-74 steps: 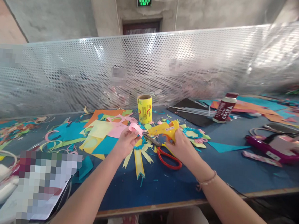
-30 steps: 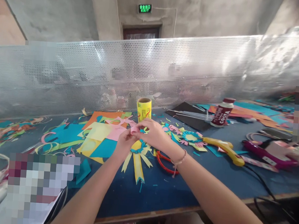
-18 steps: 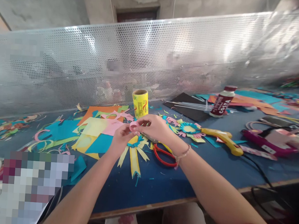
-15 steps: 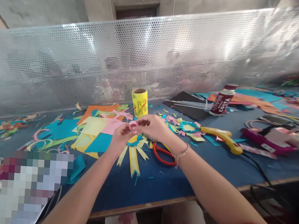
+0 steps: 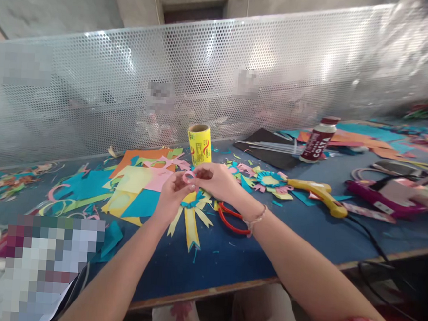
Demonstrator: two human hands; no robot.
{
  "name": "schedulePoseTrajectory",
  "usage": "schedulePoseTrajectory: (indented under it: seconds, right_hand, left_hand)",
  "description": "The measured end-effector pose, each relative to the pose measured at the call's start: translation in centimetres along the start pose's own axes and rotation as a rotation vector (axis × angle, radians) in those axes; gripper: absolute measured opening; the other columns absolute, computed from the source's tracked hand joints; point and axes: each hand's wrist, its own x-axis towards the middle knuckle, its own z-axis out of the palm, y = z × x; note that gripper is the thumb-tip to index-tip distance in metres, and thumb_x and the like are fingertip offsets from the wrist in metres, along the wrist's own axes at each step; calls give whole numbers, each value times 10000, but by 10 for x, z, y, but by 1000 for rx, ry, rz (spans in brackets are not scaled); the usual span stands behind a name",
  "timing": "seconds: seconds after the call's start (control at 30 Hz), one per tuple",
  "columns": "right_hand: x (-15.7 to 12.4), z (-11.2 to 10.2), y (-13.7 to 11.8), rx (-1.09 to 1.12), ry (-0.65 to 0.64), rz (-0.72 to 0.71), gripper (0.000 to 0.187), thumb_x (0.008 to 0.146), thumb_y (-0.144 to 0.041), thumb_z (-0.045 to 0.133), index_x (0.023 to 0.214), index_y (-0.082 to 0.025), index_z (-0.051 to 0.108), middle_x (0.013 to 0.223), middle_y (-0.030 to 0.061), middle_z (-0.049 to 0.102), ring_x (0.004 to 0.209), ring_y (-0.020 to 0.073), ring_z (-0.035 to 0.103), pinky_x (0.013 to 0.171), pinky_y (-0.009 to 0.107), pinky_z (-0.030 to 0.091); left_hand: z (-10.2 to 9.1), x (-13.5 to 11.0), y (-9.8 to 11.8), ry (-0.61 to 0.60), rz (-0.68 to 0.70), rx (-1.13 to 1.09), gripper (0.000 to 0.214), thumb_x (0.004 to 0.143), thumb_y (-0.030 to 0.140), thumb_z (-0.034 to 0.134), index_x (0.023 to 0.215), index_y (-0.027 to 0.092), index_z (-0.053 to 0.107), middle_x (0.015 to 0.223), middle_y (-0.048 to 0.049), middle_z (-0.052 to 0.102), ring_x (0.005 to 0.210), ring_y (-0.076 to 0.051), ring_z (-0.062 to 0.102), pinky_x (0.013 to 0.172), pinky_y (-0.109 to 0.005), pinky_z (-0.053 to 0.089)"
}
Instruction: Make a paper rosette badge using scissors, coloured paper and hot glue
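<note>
A small loop of pink paper strip (image 5: pixel 188 177) is pinched between my two hands, above the table. My left hand (image 5: pixel 174 189) grips its left side, fingers curled. On its other side, my right hand (image 5: pixel 214 180) closes thumb and fingers on the strip. Just below them lies a paper rosette (image 5: pixel 192 222) with yellow tails and a blue ruffled ring, partly hidden by the hands. Red-handled scissors (image 5: pixel 232 220) rest under my right wrist, their blades hidden. A yellow cardboard tube (image 5: pixel 199 147) stands upright behind my hands.
Coloured paper sheets (image 5: pixel 132 179) and scraps cover the left. Another rosette (image 5: pixel 270 179) lies beside a yellow glue gun (image 5: pixel 319 195) with a black cord. A Costa bottle (image 5: pixel 318 141), clear sticks (image 5: pixel 273 148) and a purple case (image 5: pixel 385 197) are at right. A perforated metal screen (image 5: pixel 205 81) closes the back.
The pink loop has turned slightly between my fingers, and both hands have shifted a little. The view has tilted slightly; the things on the table look unmoved.
</note>
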Motion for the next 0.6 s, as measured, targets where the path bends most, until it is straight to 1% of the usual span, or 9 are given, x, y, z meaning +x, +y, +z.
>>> schedulePoseTrajectory:
  seconds: [0.27,0.47,0.6]
  right_hand:
    - [1,1,3,23,12,18,261,709,-414,673,763,-159,653,658,17,648,599,118,588,531,237,447]
    - [1,0,2,31,14,35,232,715,-396,677,761,-168,671,690,33,677,615,127,615,545,243,475]
    - [1,1,4,53,5,28,231,717,-393,681,776,-170,680,702,37,678,618,128,619,538,243,476]
  left_hand:
    - [2,-1,-1,24,0,-40,439,606,242,784,978,185,557,793,-11,664,681,-132,637,699,-286,505]
    - [2,0,-2,25,-14,-56,441,602,235,788,970,183,550,835,-22,670,746,-148,648,725,-289,505]
    - [2,0,-2,29,-13,-52,428,608,239,785,963,179,554,818,-14,664,707,-131,639,716,-284,505]
